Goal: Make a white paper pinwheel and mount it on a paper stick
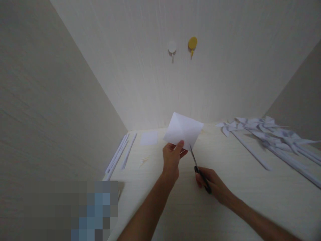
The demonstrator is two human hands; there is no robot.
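Observation:
My left hand (172,159) pinches the lower edge of a square sheet of white paper (184,129), thumb in front and fingers behind. A faint diagonal crease crosses the paper, which is held up off the table. My right hand (212,184) is closed around the black handles of a pair of scissors (203,179). Their blades point up and left, and the tip meets the paper's lower corner. Whether the blades are parted there I cannot tell.
White paper pinwheels (269,130) on sticks lie at the right of the pale table (190,211). Several white paper sticks (117,154) and a square paper sheet (149,138) lie at the left. A white hook (172,47) and a yellow hook (192,43) are on the back wall.

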